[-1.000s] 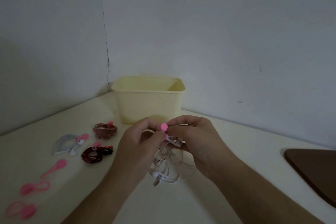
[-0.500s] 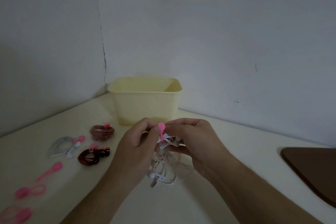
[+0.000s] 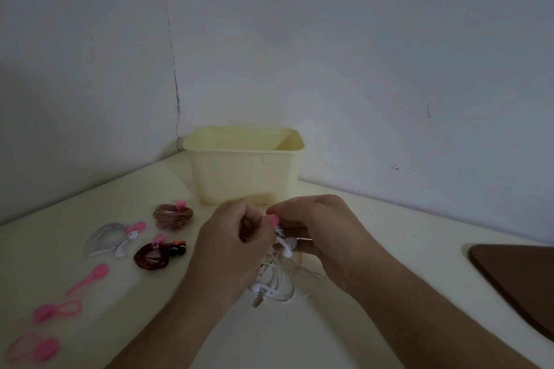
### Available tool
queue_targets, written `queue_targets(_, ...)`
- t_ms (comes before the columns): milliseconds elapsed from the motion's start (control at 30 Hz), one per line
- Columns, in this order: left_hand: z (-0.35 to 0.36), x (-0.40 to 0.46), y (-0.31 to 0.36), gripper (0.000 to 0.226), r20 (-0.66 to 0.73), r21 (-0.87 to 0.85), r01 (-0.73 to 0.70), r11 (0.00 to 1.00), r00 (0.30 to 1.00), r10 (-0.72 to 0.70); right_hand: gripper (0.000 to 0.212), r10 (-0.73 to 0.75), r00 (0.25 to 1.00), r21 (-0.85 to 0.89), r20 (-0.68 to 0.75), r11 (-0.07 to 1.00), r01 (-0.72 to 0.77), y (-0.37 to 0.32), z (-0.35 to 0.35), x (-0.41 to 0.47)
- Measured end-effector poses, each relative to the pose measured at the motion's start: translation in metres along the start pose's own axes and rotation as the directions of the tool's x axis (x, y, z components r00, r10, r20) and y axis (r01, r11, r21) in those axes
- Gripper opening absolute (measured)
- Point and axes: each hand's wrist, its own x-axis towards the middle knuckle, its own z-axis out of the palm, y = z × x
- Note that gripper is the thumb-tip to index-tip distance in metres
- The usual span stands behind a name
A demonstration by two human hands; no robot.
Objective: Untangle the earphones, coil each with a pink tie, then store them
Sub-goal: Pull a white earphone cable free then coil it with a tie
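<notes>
White earphones (image 3: 277, 278) hang bunched between both hands above the table (image 3: 359, 249), pink tie (image 3: 273, 219) at the fingertips. Left hand (image 3: 227, 249) curled, gripping the bundle; right hand (image 3: 317, 228) pinching tie and cord. Forearms converge, knuckles up.

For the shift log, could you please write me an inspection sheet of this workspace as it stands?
Surface: pale table, set in a wall corner.
Job's things: white earphones held above the table; pink tie at their top; three tied coils: brown coil, grey-white coil, dark red coil; three spare ties; yellow bin behind.
Clutter: dark brown board at right edge.
Grippers: left hand and right hand both grip the bundle, fingers curled.
Cables: white loops and plug hang below the hands.
Surroundings: bare walls.
</notes>
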Motion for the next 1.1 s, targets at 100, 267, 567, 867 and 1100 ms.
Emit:
queue_targets(100,-0.001,0.000,0.000,0.018,-0.013,-0.032,0.034,0.999,0.999,-0.034,0.006,-0.066,0.998,-0.051,0.009,0.996,0.067,0.001,0.000,0.000)
queue_targets(267,-0.003,0.000,0.011,0.017,0.026,-0.205,0.119,0.972,0.993,-0.116,0.007,-0.083,0.996,-0.049,0.010,0.995,0.084,0.000,-0.003,0.001)
queue_targets(567,-0.005,0.001,0.010,0.013,0.111,-0.300,0.172,0.938,0.983,-0.144,0.013,-0.089,0.991,0.005,0.099,0.996,0.089,0.003,-0.011,0.004)
queue_targets(867,-0.006,0.003,0.009,0.012,0.118,-0.326,0.158,0.932,0.985,-0.126,0.008,-0.143,0.979,-0.030,0.146,0.988,0.149,0.010,-0.015,0.011)
queue_targets(1100,-0.008,0.003,0.011,0.008,0.092,-0.383,0.148,0.912,0.988,-0.122,0.012,-0.128,0.971,0.062,0.201,0.991,0.118,0.007,-0.019,0.010)
